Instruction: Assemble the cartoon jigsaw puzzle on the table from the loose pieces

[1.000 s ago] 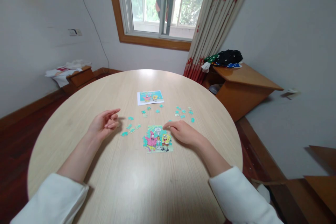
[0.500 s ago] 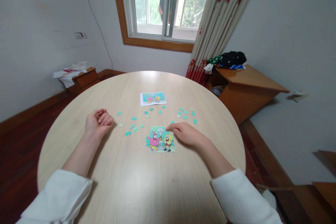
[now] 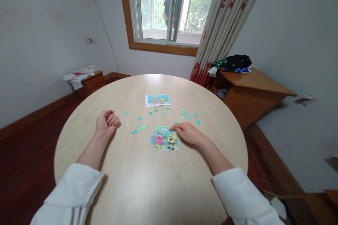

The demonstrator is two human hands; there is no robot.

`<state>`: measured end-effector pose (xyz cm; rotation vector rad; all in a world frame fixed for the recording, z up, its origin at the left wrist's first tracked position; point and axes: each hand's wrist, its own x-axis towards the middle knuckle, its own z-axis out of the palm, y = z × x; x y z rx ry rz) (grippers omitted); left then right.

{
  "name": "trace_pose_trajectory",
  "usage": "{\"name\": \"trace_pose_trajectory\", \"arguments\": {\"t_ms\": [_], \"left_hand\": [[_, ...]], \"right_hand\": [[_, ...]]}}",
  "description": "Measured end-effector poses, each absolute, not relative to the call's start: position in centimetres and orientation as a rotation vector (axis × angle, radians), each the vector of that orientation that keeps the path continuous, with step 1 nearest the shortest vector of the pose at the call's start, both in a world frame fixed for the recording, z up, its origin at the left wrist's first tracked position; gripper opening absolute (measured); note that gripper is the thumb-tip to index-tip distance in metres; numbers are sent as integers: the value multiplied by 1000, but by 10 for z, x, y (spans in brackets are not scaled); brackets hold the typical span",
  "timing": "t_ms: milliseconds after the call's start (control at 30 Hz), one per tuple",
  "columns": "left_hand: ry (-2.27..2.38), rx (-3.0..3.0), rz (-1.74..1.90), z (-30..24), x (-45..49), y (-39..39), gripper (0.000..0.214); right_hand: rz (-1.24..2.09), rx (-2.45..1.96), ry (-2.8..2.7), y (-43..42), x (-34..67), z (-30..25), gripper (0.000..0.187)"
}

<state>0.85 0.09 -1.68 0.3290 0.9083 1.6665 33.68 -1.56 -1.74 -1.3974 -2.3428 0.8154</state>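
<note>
A partly joined cartoon jigsaw puzzle (image 3: 164, 140) lies flat before me, with a pink figure, a pale figure and a yellow one on turquoise. My right hand (image 3: 188, 133) rests at its upper right, index finger stretched out and its tip touching the puzzle's edge; the other fingers are tucked underneath and partly hidden. Off to the left, my left hand (image 3: 107, 123) lies on its side with loosely curled fingers and shows nothing in them. Loose turquoise puzzle pieces (image 3: 139, 118) are scattered between the hands, and more puzzle pieces (image 3: 188, 114) lie beyond my right hand.
Behind the pieces, a printed reference picture (image 3: 157, 100) lies on the round wooden table (image 3: 137, 186). A wooden cabinet (image 3: 253, 84) with bundled cloth (image 3: 237, 62) stands at the right, below a curtain (image 3: 224, 17). At the left is a small wooden stand (image 3: 93, 80) with white cloth.
The head view has turned slightly, so everything sits a little further right in the picture. Both hands keep nearly the same place and pose on the table.
</note>
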Motion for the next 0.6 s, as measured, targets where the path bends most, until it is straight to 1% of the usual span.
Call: {"name": "trace_pose_trajectory", "arguments": {"t_ms": [333, 600], "left_hand": [[890, 386, 1646, -23, 4, 3, 18], [938, 412, 1654, -26, 4, 7, 16]], "right_hand": [[815, -1329, -2240, -13, 338, -23, 42], [785, -1434, -2343, -16, 335, -18, 41]]}}
